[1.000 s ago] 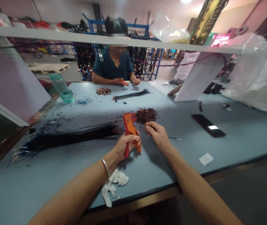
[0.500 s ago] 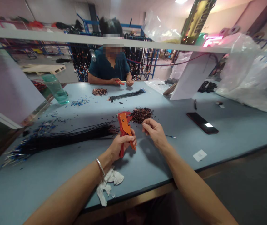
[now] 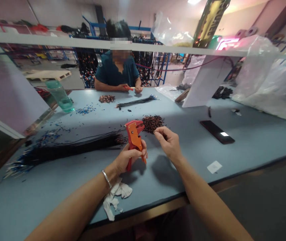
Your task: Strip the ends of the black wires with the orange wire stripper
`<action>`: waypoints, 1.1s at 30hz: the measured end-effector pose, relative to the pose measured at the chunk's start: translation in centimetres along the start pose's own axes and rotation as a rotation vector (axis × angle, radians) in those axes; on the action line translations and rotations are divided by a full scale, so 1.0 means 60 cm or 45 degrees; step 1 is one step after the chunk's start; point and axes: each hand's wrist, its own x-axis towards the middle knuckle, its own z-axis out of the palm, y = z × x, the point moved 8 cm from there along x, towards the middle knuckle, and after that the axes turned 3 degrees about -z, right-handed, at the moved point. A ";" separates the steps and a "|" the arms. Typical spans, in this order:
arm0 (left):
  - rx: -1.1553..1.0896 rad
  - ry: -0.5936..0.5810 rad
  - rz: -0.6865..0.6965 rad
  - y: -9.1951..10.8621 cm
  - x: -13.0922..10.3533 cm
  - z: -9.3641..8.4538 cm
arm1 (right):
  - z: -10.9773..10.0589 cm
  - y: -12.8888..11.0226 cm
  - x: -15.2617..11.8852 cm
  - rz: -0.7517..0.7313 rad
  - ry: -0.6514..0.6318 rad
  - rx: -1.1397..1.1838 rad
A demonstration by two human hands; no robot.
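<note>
My left hand [image 3: 132, 155] is wrapped round the handles of a red and orange wire stripper [image 3: 134, 134], its jaws up and facing right. To the right, my right hand [image 3: 168, 142] is closed in a pinch, fingertips apart from the jaws. A tiny end of what looks like a thin wire [image 3: 155, 133] shows at those fingertips; the rest of it is hidden. Just behind the tool and the right hand lies a heap of small dark and copper-coloured offcuts [image 3: 153, 123]. A thick bundle of black wires [image 3: 75, 147] with blue and bare ends stretches out to the left.
Blue scraps [image 3: 49, 137] lie by the bundle. Crumpled tissue [image 3: 117, 194] is near the front edge; a phone [image 3: 216, 132] and a white label [image 3: 214, 167] lie right. A person [image 3: 117, 70] sits opposite, behind a smaller wire bundle [image 3: 137, 101]. A bottle [image 3: 60, 96] stands left.
The wire end that showed to the right of my right wrist is out of sight. My right hand has shifted slightly right, and the stripper has tilted and moved a little right.
</note>
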 end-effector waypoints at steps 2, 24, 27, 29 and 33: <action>-0.084 -0.087 -0.109 -0.013 0.000 0.010 | -0.007 -0.014 -0.002 -0.078 0.039 -0.015; 0.548 0.033 0.138 0.019 -0.003 0.006 | -0.011 -0.052 -0.014 -0.325 0.101 -0.204; 0.610 0.028 0.162 0.019 -0.005 0.009 | -0.010 -0.053 -0.016 -0.309 0.088 -0.207; 0.697 0.090 0.218 0.023 -0.009 0.007 | -0.009 -0.053 -0.017 -0.296 0.077 -0.221; 0.818 0.232 0.315 0.031 -0.017 0.001 | -0.011 -0.054 -0.016 -0.292 0.075 -0.215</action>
